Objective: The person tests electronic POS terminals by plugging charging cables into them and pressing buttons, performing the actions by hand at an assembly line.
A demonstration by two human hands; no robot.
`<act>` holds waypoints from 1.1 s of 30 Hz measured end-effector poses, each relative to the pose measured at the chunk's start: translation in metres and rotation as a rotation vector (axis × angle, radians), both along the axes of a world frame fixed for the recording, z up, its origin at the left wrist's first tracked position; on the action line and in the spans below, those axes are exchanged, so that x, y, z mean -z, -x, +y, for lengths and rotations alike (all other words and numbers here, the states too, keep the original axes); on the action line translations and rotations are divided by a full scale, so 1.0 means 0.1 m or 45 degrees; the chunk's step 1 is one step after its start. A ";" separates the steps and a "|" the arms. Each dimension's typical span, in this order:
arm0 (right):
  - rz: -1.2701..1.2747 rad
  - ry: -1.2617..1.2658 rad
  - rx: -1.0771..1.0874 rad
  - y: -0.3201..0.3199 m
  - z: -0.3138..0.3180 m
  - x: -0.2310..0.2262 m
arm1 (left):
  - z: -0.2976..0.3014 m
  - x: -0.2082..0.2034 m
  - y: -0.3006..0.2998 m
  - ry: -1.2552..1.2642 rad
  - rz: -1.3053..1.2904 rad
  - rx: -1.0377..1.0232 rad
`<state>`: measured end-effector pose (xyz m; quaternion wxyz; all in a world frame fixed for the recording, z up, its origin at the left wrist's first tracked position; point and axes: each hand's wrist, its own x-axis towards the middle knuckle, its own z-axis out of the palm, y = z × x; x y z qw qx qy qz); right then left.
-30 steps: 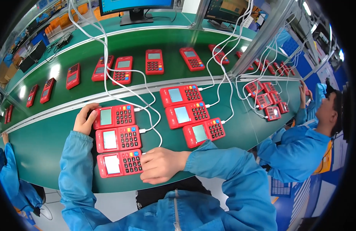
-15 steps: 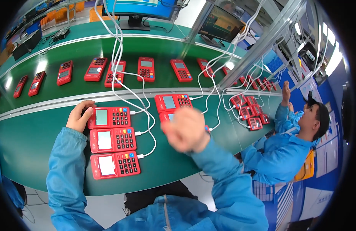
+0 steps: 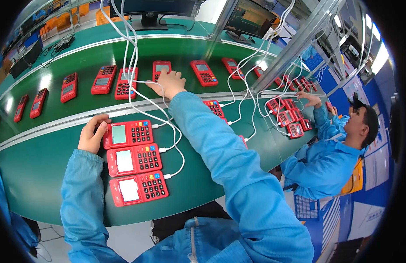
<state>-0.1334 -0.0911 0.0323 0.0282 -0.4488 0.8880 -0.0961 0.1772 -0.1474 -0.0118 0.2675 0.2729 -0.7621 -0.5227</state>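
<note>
My left hand is curled round the left end of a red payment terminal, the top one in a column of three. Below it lie the second terminal and the third terminal; all three have lit screens and white cables plugged into their right ends. My right hand reaches over the green conveyor belt, fingers apart, at the lower part of another red terminal. Its fingertips partly cover that terminal, and contact is unclear. My right sleeve hides much of the cabled terminals to the right.
More red terminals lie spaced along the belt. White cables hang down before it. A metal post rises at the right. A co-worker in blue stands there beside a cluster of cabled terminals. Monitors stand behind.
My right hand has moved up and away from the cabled terminals to one on the belt. My left hand keeps its place on the top terminal. The co-worker's hand has come down towards the terminals.
</note>
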 end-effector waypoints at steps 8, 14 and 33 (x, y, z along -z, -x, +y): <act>0.120 0.022 0.161 -0.14 -0.26 0.09 | -0.03 0.04 0.01 -0.034 0.132 -0.044; 0.147 0.086 0.020 0.07 -0.12 0.01 | 0.00 0.01 0.00 0.000 0.129 -0.069; 0.602 0.507 0.164 1.04 0.52 0.31 | -0.40 0.40 -0.15 0.034 0.237 -0.061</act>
